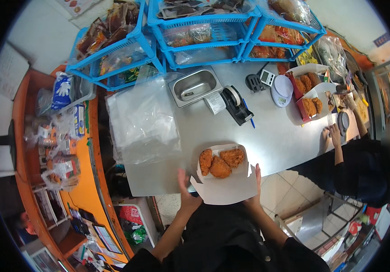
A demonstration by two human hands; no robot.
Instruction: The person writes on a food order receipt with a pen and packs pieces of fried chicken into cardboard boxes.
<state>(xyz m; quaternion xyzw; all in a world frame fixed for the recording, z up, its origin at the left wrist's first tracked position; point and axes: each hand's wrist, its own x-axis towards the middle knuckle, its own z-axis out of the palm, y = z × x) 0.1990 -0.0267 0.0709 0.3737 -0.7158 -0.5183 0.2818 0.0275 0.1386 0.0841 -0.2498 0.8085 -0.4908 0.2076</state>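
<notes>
An open white cardboard box (224, 192) lies at the near edge of the metal table, its lid folded toward me. Three pieces of fried chicken (220, 166) sit inside it. My left hand (187, 192) is beside the lid's left flap, fingers raised and apart, with nothing in them. Along the lid's right edge lies my right hand (254, 195), its fingers extended upward against the cardboard. The lid hides my right thumb and part of the palm, so its grip does not show.
Clear plastic bags (144, 119) lie left on the metal table (195, 125). Beyond are a steel pan (195, 86), tape dispenser (237, 105), blue pen (249, 114) and scale (281, 90). Two filled chicken boxes (308, 107) stand right, near a co-worker's hand (334, 134). Blue racks (201, 42) line the back.
</notes>
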